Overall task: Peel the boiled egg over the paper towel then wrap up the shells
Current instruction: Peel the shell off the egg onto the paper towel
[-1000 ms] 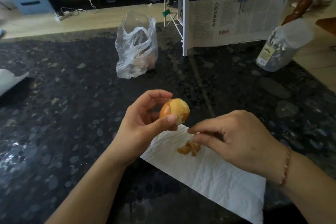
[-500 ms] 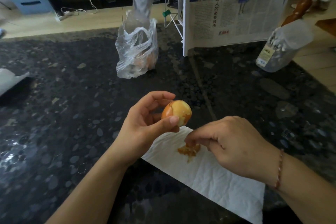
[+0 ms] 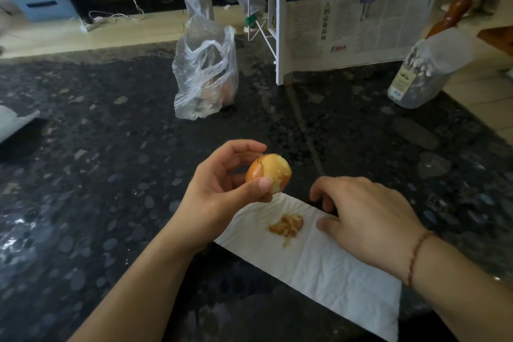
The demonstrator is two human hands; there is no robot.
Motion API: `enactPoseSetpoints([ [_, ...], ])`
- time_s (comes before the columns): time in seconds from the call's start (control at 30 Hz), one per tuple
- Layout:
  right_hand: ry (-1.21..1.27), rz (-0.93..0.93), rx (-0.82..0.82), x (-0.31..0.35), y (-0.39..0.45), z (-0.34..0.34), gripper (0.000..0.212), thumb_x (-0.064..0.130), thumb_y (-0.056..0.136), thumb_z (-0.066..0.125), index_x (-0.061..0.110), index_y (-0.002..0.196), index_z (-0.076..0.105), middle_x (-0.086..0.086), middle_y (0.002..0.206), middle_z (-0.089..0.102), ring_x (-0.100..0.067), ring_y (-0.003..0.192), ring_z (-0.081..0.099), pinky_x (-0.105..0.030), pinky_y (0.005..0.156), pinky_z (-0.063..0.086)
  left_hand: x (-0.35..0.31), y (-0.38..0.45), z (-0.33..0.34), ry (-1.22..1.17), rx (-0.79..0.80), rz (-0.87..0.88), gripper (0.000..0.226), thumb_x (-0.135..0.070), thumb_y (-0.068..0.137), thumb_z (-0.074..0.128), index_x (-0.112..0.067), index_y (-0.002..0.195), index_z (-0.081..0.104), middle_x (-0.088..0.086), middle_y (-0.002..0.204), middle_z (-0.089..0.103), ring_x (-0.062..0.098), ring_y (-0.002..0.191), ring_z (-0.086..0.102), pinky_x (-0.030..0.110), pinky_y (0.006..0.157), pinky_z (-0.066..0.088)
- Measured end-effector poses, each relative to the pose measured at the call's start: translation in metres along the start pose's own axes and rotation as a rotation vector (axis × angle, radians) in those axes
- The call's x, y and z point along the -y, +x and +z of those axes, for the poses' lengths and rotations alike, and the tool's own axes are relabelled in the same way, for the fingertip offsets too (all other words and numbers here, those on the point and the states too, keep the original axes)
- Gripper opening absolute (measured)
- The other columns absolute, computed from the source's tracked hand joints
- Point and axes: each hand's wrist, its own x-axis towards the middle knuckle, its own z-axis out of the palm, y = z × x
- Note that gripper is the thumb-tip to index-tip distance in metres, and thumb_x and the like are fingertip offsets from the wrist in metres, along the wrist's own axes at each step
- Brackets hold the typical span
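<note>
My left hand (image 3: 222, 191) holds a boiled egg (image 3: 270, 172) between thumb and fingers, just above the far corner of a white paper towel (image 3: 333, 266). The egg is partly peeled: pale yellow on the right, brown shell on the left. A small pile of brown shell pieces (image 3: 287, 226) lies on the towel. To the right of the pile, my right hand (image 3: 366, 219) hovers over the towel with fingers spread and nothing in them.
The towel lies on a dark speckled stone counter (image 3: 97, 189). A clear plastic bag (image 3: 205, 72) stands at the back centre. A white rack with newspaper (image 3: 347, 28) and a clear plastic jar (image 3: 427, 69) stand at the back right. White paper (image 3: 11, 122) shows at the left edge.
My right hand dropped a shell piece onto the pile, then drew away to the right and spread its fingers. The egg stays in my left hand. A person passed behind the counter.
</note>
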Motion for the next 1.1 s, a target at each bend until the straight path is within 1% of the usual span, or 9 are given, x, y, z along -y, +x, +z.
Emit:
enactPoseSetpoints([
  [0.17,0.004,0.036,0.015,0.004,0.004,0.002,0.026,0.032,0.091,0.059,0.039,0.114,0.047,0.011,0.1,0.058,-0.011,0.096,0.057,-0.033,0.08,0.053,0.002,-0.001,0.0,0.006,-0.002,-0.003,0.047,-0.027,0.073,0.083,-0.024,0.116,0.064,0.016,0.115,0.068,0.038,0.096,0.072,0.039,0.075,0.059],
  [0.3,-0.043,-0.08,-0.176,-0.001,0.022,0.002,0.015,0.031,0.094,0.053,0.04,0.105,0.049,0.017,0.089,0.047,-0.009,0.093,0.047,-0.029,0.07,0.043,0.003,-0.001,0.001,-0.027,-0.04,0.002,0.047,-0.021,0.075,0.075,-0.019,0.119,0.059,0.02,0.117,0.065,0.039,0.097,0.072,0.037,0.073,0.059],
  [0.4,-0.073,-0.121,-0.283,-0.006,0.035,0.003,0.019,0.036,0.093,0.053,0.04,0.111,0.053,0.018,0.099,0.055,-0.008,0.101,0.05,-0.029,0.073,0.048,0.005,-0.001,0.001,0.024,-0.063,-0.002,0.047,-0.024,0.073,0.078,-0.022,0.116,0.061,0.015,0.118,0.065,0.034,0.099,0.071,0.04,0.078,0.059],
  [0.47,0.109,-0.165,-0.439,-0.005,0.032,0.002,0.018,0.04,0.09,0.055,0.037,0.108,0.06,0.017,0.1,0.062,-0.008,0.095,0.056,-0.03,0.072,0.052,0.007,-0.001,0.001,0.046,-0.083,0.015,0.047,-0.023,0.071,0.081,-0.024,0.113,0.063,0.008,0.114,0.067,0.029,0.098,0.071,0.043,0.082,0.059],
  [0.53,0.535,-0.235,-0.511,0.003,0.02,-0.004,0.02,0.048,0.086,0.055,0.031,0.09,0.066,0.013,0.082,0.067,-0.008,0.076,0.062,-0.029,0.063,0.054,0.008,0.001,0.004,0.043,-0.1,0.055,0.048,-0.016,0.07,0.083,-0.019,0.113,0.061,0.003,0.109,0.068,0.022,0.092,0.071,0.036,0.078,0.058],
  [0.63,0.852,-0.227,-0.403,0.015,0.013,-0.005,0.031,0.056,0.077,0.059,0.027,0.083,0.069,0.012,0.075,0.069,-0.007,0.073,0.067,-0.023,0.063,0.054,0.008,0.002,0.009,0.025,-0.134,0.119,0.052,-0.001,0.068,0.083,-0.015,0.111,0.058,0.0,0.105,0.068,0.018,0.089,0.07,0.027,0.073,0.057],
  [0.87,0.889,-0.194,-0.378,0.014,0.016,0.003,0.008,0.026,0.082,0.07,0.02,0.083,0.075,0.009,0.072,0.073,-0.002,0.069,0.069,-0.017,0.063,0.055,0.007,-0.001,0.011,0.074,-0.142,0.171,0.055,-0.012,0.06,0.087,-0.025,0.106,0.062,0.001,0.106,0.068,0.022,0.094,0.071,0.029,0.075,0.058],
  [0.97,0.899,-0.171,-0.361,0.016,0.015,0.003,0.006,0.017,0.081,0.071,0.018,0.082,0.077,0.007,0.07,0.074,-0.001,0.067,0.07,-0.014,0.062,0.056,0.009,-0.003,0.011,0.154,-0.122,0.194,0.057,-0.01,0.061,0.089,-0.023,0.108,0.059,0.0,0.105,0.068,0.022,0.097,0.07,0.03,0.078,0.057],
  [1.1,0.899,-0.118,-0.334,0.015,0.017,0.005,0.014,0.008,0.078,0.07,0.019,0.081,0.078,0.006,0.069,0.075,-0.003,0.066,0.071,-0.021,0.064,0.059,0.013,-0.003,0.014,0.252,-0.119,0.244,0.055,0.0,0.064,0.087,-0.017,0.107,0.057,0.002,0.103,0.064,0.028,0.098,0.067,0.035,0.081,0.055],
])
